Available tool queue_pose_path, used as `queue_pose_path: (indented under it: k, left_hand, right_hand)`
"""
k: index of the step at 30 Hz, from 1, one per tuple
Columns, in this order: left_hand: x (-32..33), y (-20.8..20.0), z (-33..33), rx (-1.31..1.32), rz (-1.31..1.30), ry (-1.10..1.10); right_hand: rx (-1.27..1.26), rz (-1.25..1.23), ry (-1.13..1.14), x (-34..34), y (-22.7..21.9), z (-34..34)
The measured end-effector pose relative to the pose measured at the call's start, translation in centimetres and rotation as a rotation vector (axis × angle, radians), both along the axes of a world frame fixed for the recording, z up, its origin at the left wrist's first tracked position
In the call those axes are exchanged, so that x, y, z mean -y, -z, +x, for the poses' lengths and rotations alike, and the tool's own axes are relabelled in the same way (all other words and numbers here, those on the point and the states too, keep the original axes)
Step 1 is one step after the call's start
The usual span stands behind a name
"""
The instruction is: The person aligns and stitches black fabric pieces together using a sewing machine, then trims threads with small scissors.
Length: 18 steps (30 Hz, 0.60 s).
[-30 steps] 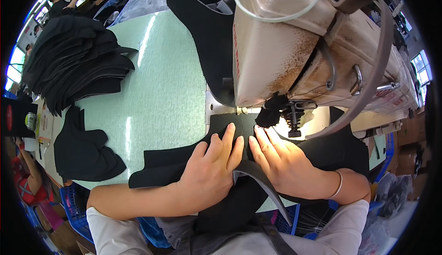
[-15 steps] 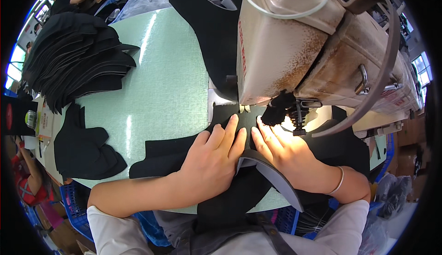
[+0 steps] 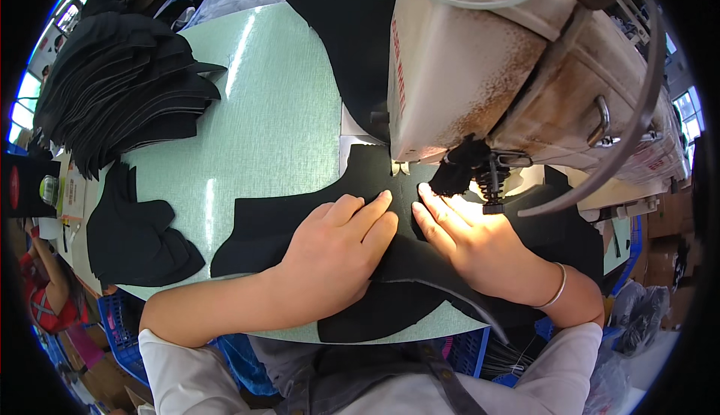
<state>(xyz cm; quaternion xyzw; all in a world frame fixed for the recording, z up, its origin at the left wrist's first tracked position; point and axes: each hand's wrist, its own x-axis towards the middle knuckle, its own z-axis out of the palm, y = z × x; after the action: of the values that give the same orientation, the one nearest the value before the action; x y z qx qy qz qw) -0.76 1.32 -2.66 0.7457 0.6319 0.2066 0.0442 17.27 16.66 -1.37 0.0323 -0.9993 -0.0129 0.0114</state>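
Observation:
Black fabric pieces (image 3: 262,227) lie on the pale green table, passing beneath the presser foot (image 3: 400,167) of a worn cream sewing machine (image 3: 465,77). My left hand (image 3: 334,254) rests flat on the fabric left of a seam line, fingers stretched toward the foot. On the other side of that line, my right hand (image 3: 484,246) presses down with its fingers extended, under the machine's bright lamp. Both hands hold nothing. Between my wrists, a fabric flap with a grey edge (image 3: 450,291) curves toward the table's near edge.
A tall stack of black cut pieces (image 3: 127,89) stands at the far left, with a smaller pile (image 3: 142,239) nearer. More black fabric (image 3: 349,47) lies beside the machine head. Blue baskets (image 3: 124,332) sit below the table. Other people work in the left background.
The fabric has shifted away from me under the presser foot, with more of it showing beyond my left fingers. The raised grey-edged flap between my hands has flattened and spread.

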Motion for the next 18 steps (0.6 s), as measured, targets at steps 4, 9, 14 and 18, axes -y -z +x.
queue_pose_path:
  k: [4, 9, 14, 18]
  left_hand:
    - [-0.1, -0.2, -0.5, 0.008, 0.012, 0.016]
    - [-0.5, 0.1, -1.3, 0.025, 0.039, 0.018]
    - [-1.0, -0.2, -2.9, 0.077, 0.011, 0.022]
    - [-0.9, -1.1, -2.4, 0.066, -0.034, 0.045]
  right_hand:
    - [-0.016, -0.025, 0.016, -0.4, 0.0, -0.1]
    - [0.033, -0.033, 0.037, -0.8, 0.0, 0.0]
    - [0.114, -0.063, 0.064, -1.4, 0.0, -0.4]
    - [-0.152, -0.209, -0.008, -1.0, -0.3, -0.7]
